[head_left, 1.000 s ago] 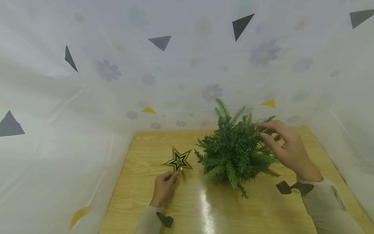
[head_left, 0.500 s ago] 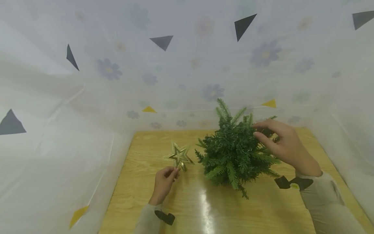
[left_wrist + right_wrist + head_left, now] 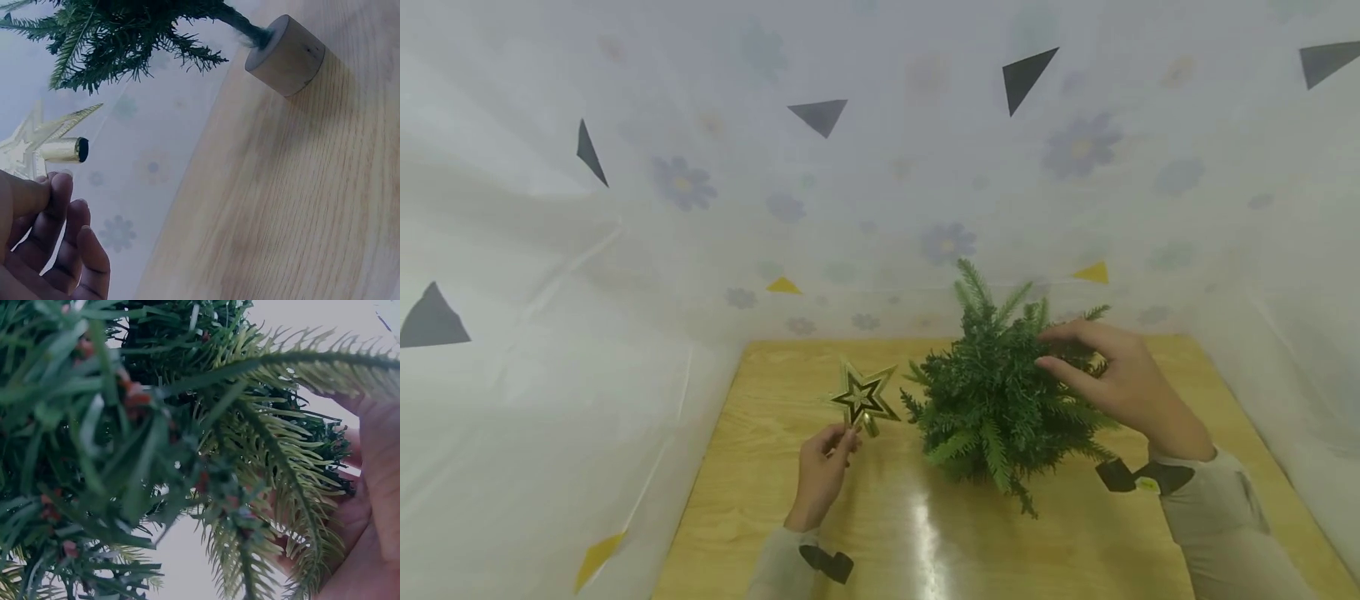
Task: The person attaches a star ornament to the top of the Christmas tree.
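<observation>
My left hand (image 3: pixel 822 477) pinches a gold star tree topper (image 3: pixel 861 397) by a lower point, between thumb and fingertips. The star stands up left of the tree, its short hollow tube (image 3: pixel 65 150) showing beside the fingers in the left wrist view. A small artificial Christmas tree (image 3: pixel 992 400) with dense green branches stands on a round wooden base (image 3: pixel 287 56). At its upper right side is my right hand (image 3: pixel 1131 383), thumb and index finger apart with foliage between them. Branches cover part of that hand in the right wrist view (image 3: pixel 369 506).
The wooden table (image 3: pixel 760 533) has a glossy light streak near its front. Pale plastic sheeting (image 3: pixel 865 183) with printed flowers and dark and yellow triangles encloses the back and sides.
My right hand has moved left and farther in over the tree's foliage. The left hand has risen slightly with the star, which has turned a little. The tree keeps its place.
</observation>
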Demonstrator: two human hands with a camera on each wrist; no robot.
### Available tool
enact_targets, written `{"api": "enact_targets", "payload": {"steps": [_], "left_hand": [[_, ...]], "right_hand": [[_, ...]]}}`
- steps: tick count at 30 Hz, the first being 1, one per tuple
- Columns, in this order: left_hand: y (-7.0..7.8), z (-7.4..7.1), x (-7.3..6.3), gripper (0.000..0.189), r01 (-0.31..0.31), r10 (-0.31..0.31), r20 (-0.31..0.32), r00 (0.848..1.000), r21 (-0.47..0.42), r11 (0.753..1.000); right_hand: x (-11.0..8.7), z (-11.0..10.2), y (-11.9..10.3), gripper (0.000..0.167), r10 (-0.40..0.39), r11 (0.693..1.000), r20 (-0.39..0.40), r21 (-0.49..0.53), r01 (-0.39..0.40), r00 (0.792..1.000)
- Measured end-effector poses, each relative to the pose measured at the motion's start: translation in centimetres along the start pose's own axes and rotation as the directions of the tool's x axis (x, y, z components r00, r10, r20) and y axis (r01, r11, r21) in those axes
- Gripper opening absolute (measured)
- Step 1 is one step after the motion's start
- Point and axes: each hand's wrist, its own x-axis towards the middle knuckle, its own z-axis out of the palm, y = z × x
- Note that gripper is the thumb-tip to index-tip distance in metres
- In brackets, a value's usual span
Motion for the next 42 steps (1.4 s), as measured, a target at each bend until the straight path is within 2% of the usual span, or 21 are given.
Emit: {"api": "enact_targets", "payload": {"steps": [8,13,18,28,34,42], "left_hand": [[0.8,0.0,-0.2,0.016,-0.042,0.036,-0.09,0.995,-0.07,0.997],[1.6,0.0,-0.1,0.019,-0.051,0.039,-0.104,0.994,-0.109,0.993],[2.4,0.0,-0.3,0.023,-0.069,0.054,-0.109,0.993,-0.133,0.989],[4.4,0.1,-0.9,0.02,-0.126,0.111,-0.094,0.989,-0.171,0.977],[5.5,0.0,-0.8,0.016,-0.136,0.126,-0.059,0.99,-0.2,0.97],[6.9,0.0,-0.5,0.013,-0.218,0.216,-0.032,0.976,-0.2,0.955]], "right_hand": [[0.3,0.4,-0.3,0.034,0.042,0.997,-0.023,-0.066,-0.044,0.999],[0.6,0.5,-0.6,0.029,0.096,0.99,-0.024,-0.104,-0.098,0.995],[0.6,0.6,-0.8,0.033,0.12,0.986,-0.014,-0.116,-0.12,0.993],[0.9,0.8,-0.9,0.035,0.061,0.99,-0.071,-0.125,-0.07,0.996],[0.7,0.9,-1.4,0.035,0.09,0.986,-0.083,-0.134,-0.1,0.993],[0.3,1.6,-1.8,0.031,0.132,0.987,-0.113,-0.08,-0.141,0.985]]}}
